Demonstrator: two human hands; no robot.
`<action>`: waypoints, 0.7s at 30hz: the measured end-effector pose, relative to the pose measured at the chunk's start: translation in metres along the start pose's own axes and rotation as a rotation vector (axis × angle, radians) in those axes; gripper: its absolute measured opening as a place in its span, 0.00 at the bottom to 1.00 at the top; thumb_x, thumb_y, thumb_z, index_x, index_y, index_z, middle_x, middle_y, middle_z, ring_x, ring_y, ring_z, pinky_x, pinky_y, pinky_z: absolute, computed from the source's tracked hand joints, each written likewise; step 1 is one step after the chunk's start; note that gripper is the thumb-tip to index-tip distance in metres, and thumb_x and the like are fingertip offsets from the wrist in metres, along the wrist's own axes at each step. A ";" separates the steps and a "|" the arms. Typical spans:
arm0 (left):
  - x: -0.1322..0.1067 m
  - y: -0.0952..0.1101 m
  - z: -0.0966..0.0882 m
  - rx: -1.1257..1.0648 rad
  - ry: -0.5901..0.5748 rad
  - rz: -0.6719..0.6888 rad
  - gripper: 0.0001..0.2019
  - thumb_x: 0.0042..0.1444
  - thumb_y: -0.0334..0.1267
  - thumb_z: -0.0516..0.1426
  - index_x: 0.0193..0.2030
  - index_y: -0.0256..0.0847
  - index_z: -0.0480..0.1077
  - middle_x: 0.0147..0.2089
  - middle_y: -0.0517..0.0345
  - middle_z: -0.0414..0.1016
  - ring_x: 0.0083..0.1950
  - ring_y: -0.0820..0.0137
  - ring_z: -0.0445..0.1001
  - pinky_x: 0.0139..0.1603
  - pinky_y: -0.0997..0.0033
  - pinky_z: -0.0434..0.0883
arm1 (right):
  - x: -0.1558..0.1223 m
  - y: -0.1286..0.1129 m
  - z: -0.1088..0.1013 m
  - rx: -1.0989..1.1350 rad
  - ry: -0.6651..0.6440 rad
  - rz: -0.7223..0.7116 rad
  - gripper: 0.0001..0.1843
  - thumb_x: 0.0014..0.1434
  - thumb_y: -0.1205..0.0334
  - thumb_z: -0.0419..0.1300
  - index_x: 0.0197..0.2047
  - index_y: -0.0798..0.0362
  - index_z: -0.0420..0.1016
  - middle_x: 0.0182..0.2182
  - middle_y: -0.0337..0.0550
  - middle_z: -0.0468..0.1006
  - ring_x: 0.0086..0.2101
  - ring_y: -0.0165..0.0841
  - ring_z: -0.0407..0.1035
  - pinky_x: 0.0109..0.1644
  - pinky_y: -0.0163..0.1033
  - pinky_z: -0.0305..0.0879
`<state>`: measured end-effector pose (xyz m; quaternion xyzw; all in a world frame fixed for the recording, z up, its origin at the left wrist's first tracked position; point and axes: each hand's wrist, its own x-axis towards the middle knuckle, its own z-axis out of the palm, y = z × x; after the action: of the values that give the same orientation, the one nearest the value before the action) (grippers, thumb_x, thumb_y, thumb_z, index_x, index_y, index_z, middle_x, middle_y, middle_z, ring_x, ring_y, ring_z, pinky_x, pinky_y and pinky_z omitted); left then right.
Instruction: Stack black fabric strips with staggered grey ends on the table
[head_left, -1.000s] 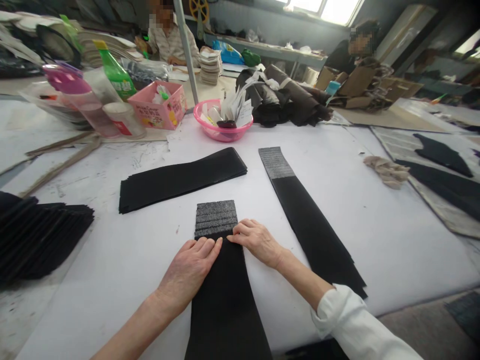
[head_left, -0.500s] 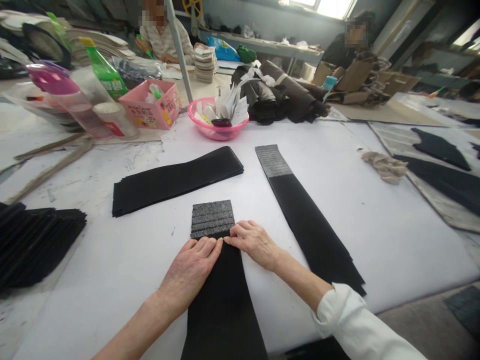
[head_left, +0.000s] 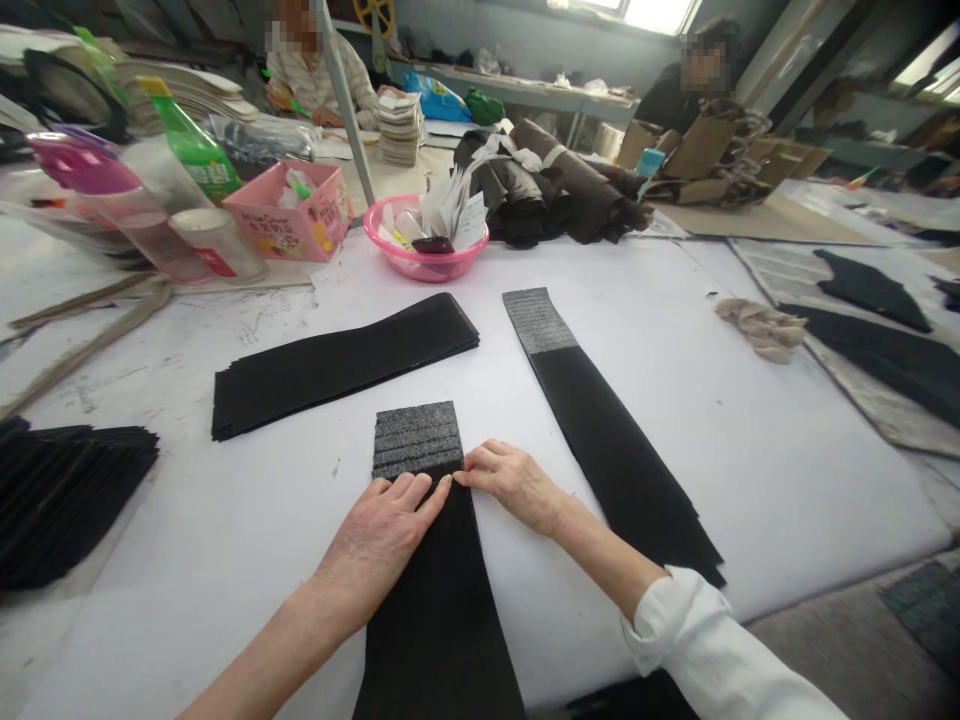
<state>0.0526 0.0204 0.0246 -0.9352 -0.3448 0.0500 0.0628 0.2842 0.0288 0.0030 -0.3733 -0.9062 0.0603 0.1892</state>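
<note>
A stack of long black fabric strips [head_left: 439, 590] runs toward me, its far end showing a speckled grey stepped band [head_left: 417, 438]. My left hand [head_left: 386, 525] lies over the left side of the top strip, fingers curled and closed on its edge just below the band. At the right edge, my right hand [head_left: 510, 480] pinches the same edge, its fingertips meeting the left thumb and index finger. To the right lies a second stack with a grey end [head_left: 619, 440]. Another black stack [head_left: 345, 365] rests behind my left hand.
A pink basin [head_left: 426, 262] with papers stands at the back, beside a pink box [head_left: 289, 215]. More black strips [head_left: 67, 505] are piled at the left. A beige crumpled cloth [head_left: 761, 328] lies right. Two people sit across the table.
The right hand has shifted slightly right along the strip's edge, and the left index finger has stretched a little toward it. The whole view has moved slightly.
</note>
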 end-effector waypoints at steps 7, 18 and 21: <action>0.003 0.001 -0.008 -0.027 -0.020 -0.002 0.25 0.59 0.23 0.47 0.63 0.42 0.59 0.45 0.54 0.69 0.44 0.65 0.68 0.41 0.63 0.65 | -0.006 -0.004 -0.001 0.005 -0.013 0.012 0.12 0.68 0.66 0.51 0.51 0.53 0.72 0.42 0.45 0.73 0.43 0.33 0.65 0.48 0.40 0.67; 0.005 0.004 -0.015 -0.003 0.053 -0.032 0.24 0.58 0.23 0.50 0.60 0.45 0.61 0.43 0.55 0.68 0.42 0.65 0.67 0.39 0.64 0.64 | -0.008 -0.026 0.010 0.237 0.188 0.361 0.18 0.65 0.73 0.51 0.51 0.46 0.75 0.43 0.44 0.74 0.44 0.34 0.66 0.48 0.40 0.70; 0.003 0.005 -0.014 -0.012 0.066 -0.043 0.22 0.58 0.24 0.51 0.58 0.43 0.63 0.42 0.55 0.69 0.42 0.65 0.67 0.40 0.64 0.65 | -0.009 -0.036 0.015 0.170 0.153 0.371 0.18 0.65 0.73 0.51 0.53 0.48 0.73 0.46 0.46 0.72 0.48 0.36 0.64 0.50 0.42 0.69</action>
<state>0.0606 0.0174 0.0376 -0.9291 -0.3629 0.0156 0.0695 0.2613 -0.0027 -0.0043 -0.5196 -0.7968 0.1420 0.2739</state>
